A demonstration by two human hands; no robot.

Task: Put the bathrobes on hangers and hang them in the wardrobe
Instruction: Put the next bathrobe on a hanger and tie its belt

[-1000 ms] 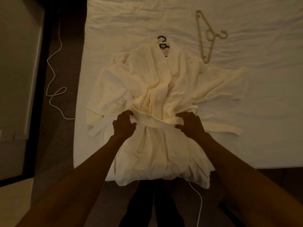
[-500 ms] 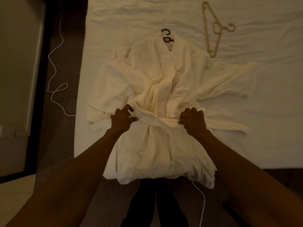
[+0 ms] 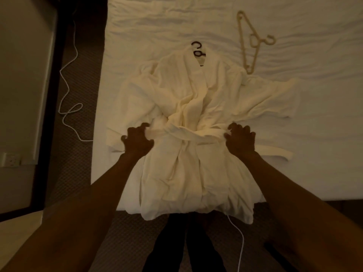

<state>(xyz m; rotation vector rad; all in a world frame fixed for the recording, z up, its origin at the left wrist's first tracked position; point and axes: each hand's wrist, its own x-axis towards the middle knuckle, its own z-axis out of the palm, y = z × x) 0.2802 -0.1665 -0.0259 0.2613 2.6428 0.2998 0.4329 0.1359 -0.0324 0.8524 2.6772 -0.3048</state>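
Observation:
A cream bathrobe (image 3: 196,91) lies face up on the white bed (image 3: 318,169), its hem hanging over the near edge. The hook of a black hanger (image 3: 197,48) sticks out of its collar. The robe's belt (image 3: 188,134) crosses the waist, which is bunched. My left hand (image 3: 137,141) grips the belt at the left side of the waist with curled fingers. My right hand (image 3: 241,139) grips it at the right side. A spare beige hanger (image 3: 253,40) lies on the bed beyond the robe's right shoulder.
A white cable (image 3: 66,91) snakes over the dark carpet left of the bed, and another cable (image 3: 238,242) trails by my legs (image 3: 184,250). A pale panel with a wall socket (image 3: 10,160) stands at the far left.
My hands have moved apart along the belt, left hand going left and right hand going right, and the robe's waist has bunched tighter.

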